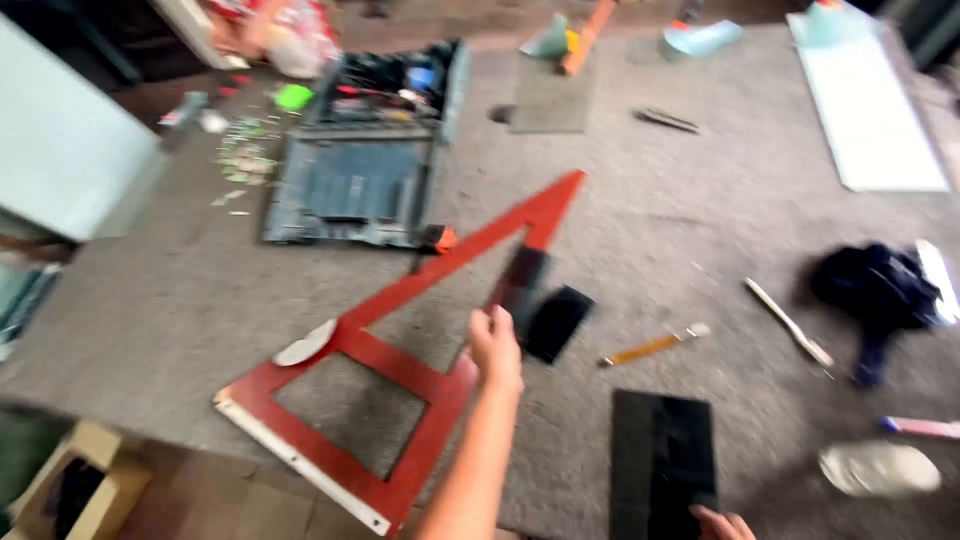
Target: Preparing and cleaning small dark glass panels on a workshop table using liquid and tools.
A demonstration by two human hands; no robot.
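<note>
Head view, work surface: a grey felt-covered table is filling most of the frame, and the whole picture is blurring with motion.
Left hand: the left hand is reaching out on a bare forearm and closing its fingers around a dark strip — a narrow black piece, tilting up from the grip toward the far side. The fingers are curling shut, not spreading.
Red frame: a large red triangular square is lying flat on the felt, its long edge running up to a point near the table's middle; the left hand is hovering right over its near leg.
Black tile: a small black rectangle is lying just beside the gripped strip, to its right.
Right hand: the right hand is showing only at the bottom edge, its fingertips touching the near end of a black sheet lying flat on the felt — whether it is pinching or just pressing, I cannot tell.
Loose tools: a yellowish pencil-like stick and a pale slim tool are lying to the right of the tile, well apart from both hands.
Far side: an open grey tool case is sitting beyond the red square, and a white panel is lying at the far right.
Right edge: a dark blue cloth is bunching near the table's edge.
</note>
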